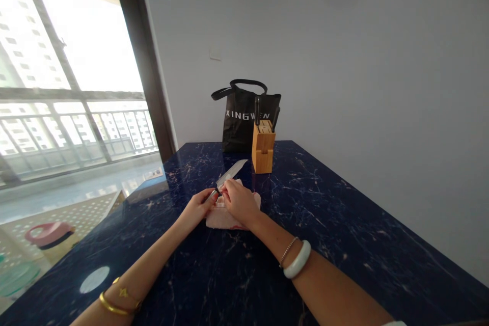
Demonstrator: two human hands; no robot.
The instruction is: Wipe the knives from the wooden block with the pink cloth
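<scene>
My left hand (200, 204) grips the knife (234, 171) by its handle, blade angled away over the table (313, 214); pinkish cloth (225, 220) underneath, my right hand (241, 201) bunched at the blade's base, can't tell what it pinches. Slipping fingers or a handle twisting could cut me, and a careless swing rightward could knock the knife block (263, 148).

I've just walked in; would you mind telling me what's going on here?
A person's left hand has its grip on the handle end of a knife, blade pointing away. The right hand, its grip unclear, is over a pale cloth close by. A wooden knife block stands beyond, before a black bag.
</scene>
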